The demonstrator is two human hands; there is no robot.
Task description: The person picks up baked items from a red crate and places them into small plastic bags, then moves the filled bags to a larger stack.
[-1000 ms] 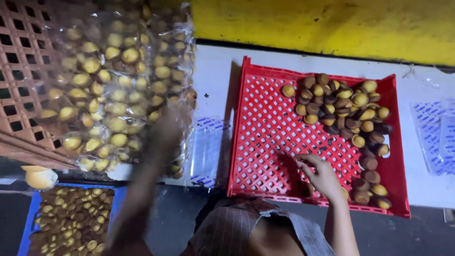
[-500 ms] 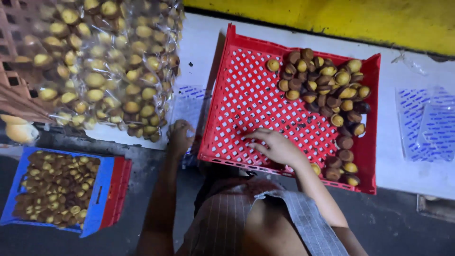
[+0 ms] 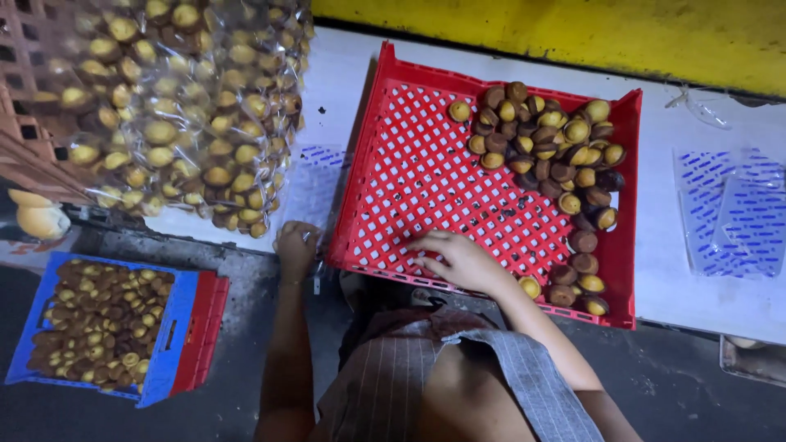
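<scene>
A red perforated tray point(image 3: 409, 172) lies on the white table point(image 3: 344, 74). Several small brown and yellow cakes point(image 3: 548, 151) are heaped along its far and right side. My right hand point(image 3: 458, 260) rests palm down on the bare tray floor near the front rim, fingers spread to the left, with nothing in it. My left hand point(image 3: 296, 245) is curled at the table's near edge, beside the tray's front left corner. It touches a stack of flat clear bags point(image 3: 315, 180). Whether it grips one is hidden.
Clear bags filled with small cakes point(image 3: 188, 106) are piled at the upper left against brown crates. On the floor at lower left stands a blue crate of cakes point(image 3: 98, 327). More empty printed bags point(image 3: 729, 213) lie right of the tray. A yellow wall point(image 3: 573, 33) runs behind.
My left hand dropped from the pile of filled bags to the table edge by the tray's corner. My right hand slid left along the tray's front.
</scene>
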